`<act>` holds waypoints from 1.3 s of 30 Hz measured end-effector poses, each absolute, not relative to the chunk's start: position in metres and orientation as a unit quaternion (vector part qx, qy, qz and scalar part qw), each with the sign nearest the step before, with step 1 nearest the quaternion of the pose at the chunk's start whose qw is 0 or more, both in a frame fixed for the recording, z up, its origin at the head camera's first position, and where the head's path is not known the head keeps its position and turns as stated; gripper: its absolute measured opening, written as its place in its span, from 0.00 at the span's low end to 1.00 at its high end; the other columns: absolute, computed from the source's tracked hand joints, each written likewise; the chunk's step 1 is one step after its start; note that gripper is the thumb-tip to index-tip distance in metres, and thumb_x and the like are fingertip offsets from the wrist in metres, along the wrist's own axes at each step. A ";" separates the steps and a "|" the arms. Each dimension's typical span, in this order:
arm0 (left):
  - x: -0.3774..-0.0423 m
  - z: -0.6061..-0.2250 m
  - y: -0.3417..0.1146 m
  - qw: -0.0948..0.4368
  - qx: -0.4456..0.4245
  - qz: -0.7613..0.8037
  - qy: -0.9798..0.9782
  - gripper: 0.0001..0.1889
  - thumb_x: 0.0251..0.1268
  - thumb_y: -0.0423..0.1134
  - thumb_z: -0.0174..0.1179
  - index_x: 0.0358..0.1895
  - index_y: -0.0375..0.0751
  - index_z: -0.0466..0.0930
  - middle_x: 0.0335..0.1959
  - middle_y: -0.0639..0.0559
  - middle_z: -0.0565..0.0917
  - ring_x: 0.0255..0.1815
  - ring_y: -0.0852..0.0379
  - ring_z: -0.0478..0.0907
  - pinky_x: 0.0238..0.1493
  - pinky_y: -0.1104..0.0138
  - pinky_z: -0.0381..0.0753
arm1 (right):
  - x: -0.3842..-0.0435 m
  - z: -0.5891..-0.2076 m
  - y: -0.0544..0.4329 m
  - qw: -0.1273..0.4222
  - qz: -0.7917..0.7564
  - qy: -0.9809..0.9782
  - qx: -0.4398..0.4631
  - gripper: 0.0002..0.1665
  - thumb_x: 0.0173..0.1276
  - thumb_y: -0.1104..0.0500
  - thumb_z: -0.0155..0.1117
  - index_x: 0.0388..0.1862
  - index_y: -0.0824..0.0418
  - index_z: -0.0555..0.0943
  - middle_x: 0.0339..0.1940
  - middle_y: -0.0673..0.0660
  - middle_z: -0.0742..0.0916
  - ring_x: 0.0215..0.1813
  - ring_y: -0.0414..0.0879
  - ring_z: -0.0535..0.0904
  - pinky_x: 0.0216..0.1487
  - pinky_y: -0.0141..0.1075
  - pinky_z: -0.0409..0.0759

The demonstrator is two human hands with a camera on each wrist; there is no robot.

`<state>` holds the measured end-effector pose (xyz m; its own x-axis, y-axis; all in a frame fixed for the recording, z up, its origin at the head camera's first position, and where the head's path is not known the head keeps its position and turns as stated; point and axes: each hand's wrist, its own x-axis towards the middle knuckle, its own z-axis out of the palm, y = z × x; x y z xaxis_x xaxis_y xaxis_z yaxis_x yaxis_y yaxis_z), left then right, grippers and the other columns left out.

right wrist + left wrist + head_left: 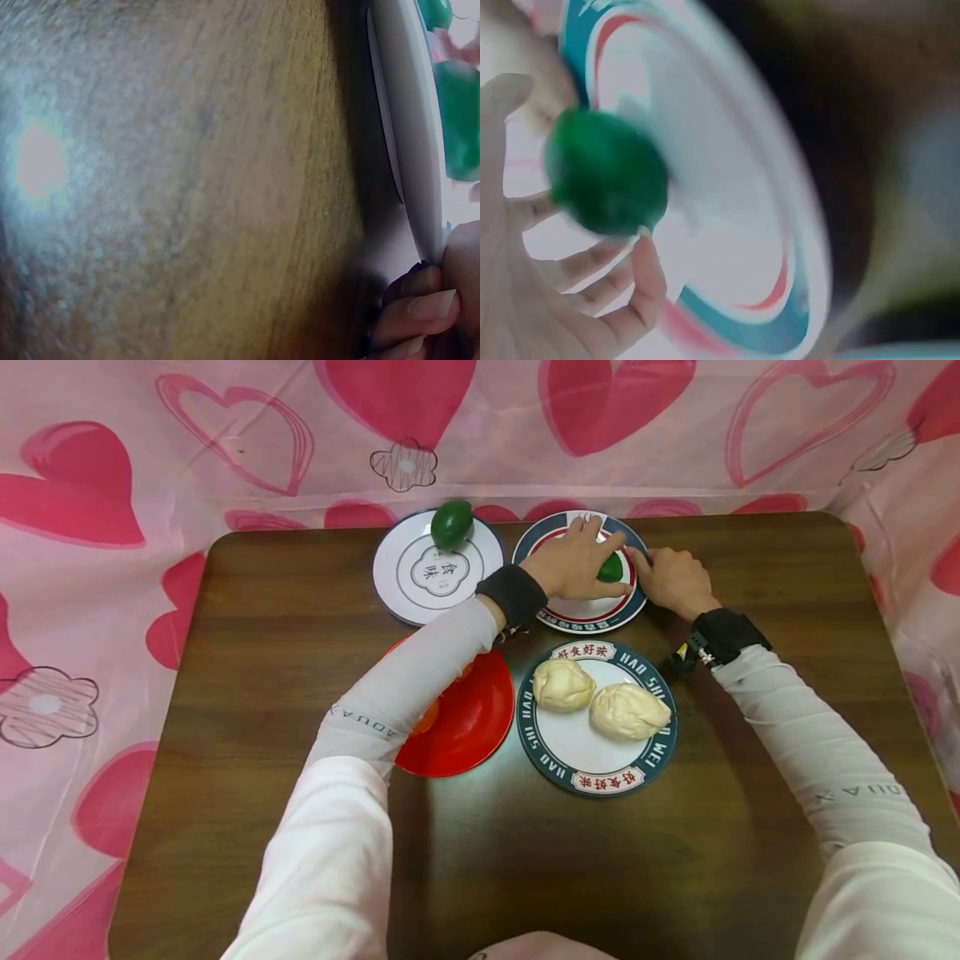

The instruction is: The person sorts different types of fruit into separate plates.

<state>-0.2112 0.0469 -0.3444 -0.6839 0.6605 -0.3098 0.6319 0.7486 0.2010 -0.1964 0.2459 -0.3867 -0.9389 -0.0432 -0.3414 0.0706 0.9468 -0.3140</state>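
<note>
A dark green oval fruit, like an avocado, lies on the white plate with a blue rim and red ring at the back. Over that plate my left hand spreads its fingers around the fruit. In the left wrist view one fingertip meets the fruit's lower edge, while the thumb stands apart from it. At the plate's right edge, my right hand pinches the rim, thumb above. Its other fingers curl below the rim in the right wrist view.
A second green fruit sits on a white plate at back left. In front, a red plate holds orange-red items, partly hidden by my left forearm. Two pale, dough-like lumps lie on a blue-rimmed plate.
</note>
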 end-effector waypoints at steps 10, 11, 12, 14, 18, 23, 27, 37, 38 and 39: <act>-0.238 -0.294 -0.024 0.143 0.271 0.077 0.949 0.42 0.68 0.75 0.42 0.77 0.53 0.56 0.76 0.42 0.60 0.75 0.45 0.58 0.70 0.51 0.75 | -0.196 -0.386 0.247 0.175 -0.168 0.970 0.006 0.46 0.80 0.31 0.27 0.72 0.65 0.72 0.57 0.76 0.80 0.60 0.76 0.75 0.57 0.67 0.74; -0.242 -0.293 -0.034 0.138 0.260 0.078 0.953 0.42 0.69 0.74 0.43 0.77 0.51 0.56 0.76 0.41 0.60 0.75 0.44 0.59 0.70 0.51 0.74 | -0.195 -0.387 0.248 0.174 -0.169 0.970 0.007 0.46 0.80 0.31 0.27 0.72 0.65 0.71 0.58 0.77 0.80 0.61 0.76 0.75 0.57 0.67 0.74; -0.244 -0.293 -0.045 0.136 0.246 0.079 0.956 0.41 0.69 0.73 0.43 0.77 0.50 0.56 0.76 0.40 0.59 0.75 0.43 0.59 0.71 0.50 0.73 | -0.195 -0.387 0.249 0.173 -0.170 0.970 0.008 0.46 0.80 0.31 0.27 0.73 0.64 0.71 0.59 0.77 0.80 0.61 0.76 0.74 0.57 0.67 0.74; -0.249 -0.297 -0.066 0.131 0.228 0.077 0.962 0.41 0.71 0.70 0.45 0.77 0.48 0.56 0.77 0.37 0.58 0.76 0.39 0.57 0.75 0.47 0.69 | -0.195 -0.387 0.251 0.174 -0.170 0.970 0.009 0.47 0.80 0.31 0.27 0.74 0.64 0.70 0.58 0.76 0.80 0.60 0.75 0.75 0.57 0.66 0.74; -0.256 -0.314 -0.095 0.152 0.195 0.069 0.966 0.41 0.73 0.66 0.47 0.80 0.48 0.51 0.79 0.33 0.55 0.77 0.33 0.55 0.76 0.41 0.65 | -0.193 -0.388 0.254 0.173 -0.170 0.970 0.009 0.47 0.81 0.32 0.27 0.73 0.66 0.70 0.54 0.74 0.80 0.57 0.72 0.75 0.54 0.64 0.75; -0.259 -0.335 -0.107 0.172 0.177 0.073 0.966 0.41 0.72 0.63 0.51 0.82 0.53 0.47 0.79 0.32 0.52 0.74 0.31 0.58 0.70 0.41 0.73 | -0.191 -0.388 0.257 0.173 -0.173 0.970 0.010 0.47 0.81 0.32 0.27 0.72 0.67 0.70 0.53 0.74 0.80 0.57 0.72 0.75 0.55 0.65 0.74; -0.259 -0.343 -0.105 0.164 0.177 0.074 0.968 0.40 0.71 0.62 0.54 0.81 0.58 0.50 0.78 0.33 0.54 0.75 0.33 0.58 0.70 0.39 0.71 | -0.190 -0.388 0.257 0.173 -0.173 0.969 0.010 0.48 0.80 0.31 0.27 0.72 0.67 0.70 0.53 0.75 0.80 0.57 0.73 0.76 0.55 0.65 0.75; -0.256 -0.364 -0.110 0.102 0.196 0.125 0.967 0.27 0.76 0.44 0.50 0.72 0.40 0.59 0.70 0.32 0.59 0.71 0.35 0.60 0.70 0.44 0.74 | -0.190 -0.387 0.254 0.167 -0.172 0.971 0.008 0.47 0.80 0.31 0.28 0.70 0.67 0.72 0.52 0.74 0.80 0.55 0.72 0.76 0.54 0.63 0.76; -0.256 -0.365 -0.110 0.097 0.198 0.130 0.967 0.26 0.76 0.43 0.50 0.72 0.38 0.58 0.70 0.32 0.59 0.71 0.34 0.61 0.71 0.45 0.74 | -0.190 -0.387 0.254 0.167 -0.172 0.971 0.009 0.47 0.80 0.31 0.28 0.70 0.67 0.72 0.52 0.75 0.80 0.55 0.72 0.76 0.54 0.64 0.76; -0.256 -0.366 -0.111 0.091 0.199 0.132 0.967 0.26 0.76 0.42 0.49 0.71 0.37 0.58 0.69 0.33 0.60 0.70 0.34 0.61 0.71 0.46 0.74 | -0.191 -0.387 0.254 0.167 -0.171 0.971 0.009 0.47 0.81 0.32 0.28 0.71 0.67 0.71 0.53 0.75 0.80 0.55 0.72 0.76 0.55 0.64 0.75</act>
<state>-0.2557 -0.1106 -0.3656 -0.9047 0.4080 -0.1227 0.3600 0.8861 0.2918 -0.1905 0.2537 -0.3869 -0.9438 -0.0407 -0.3280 0.0737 0.9415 -0.3288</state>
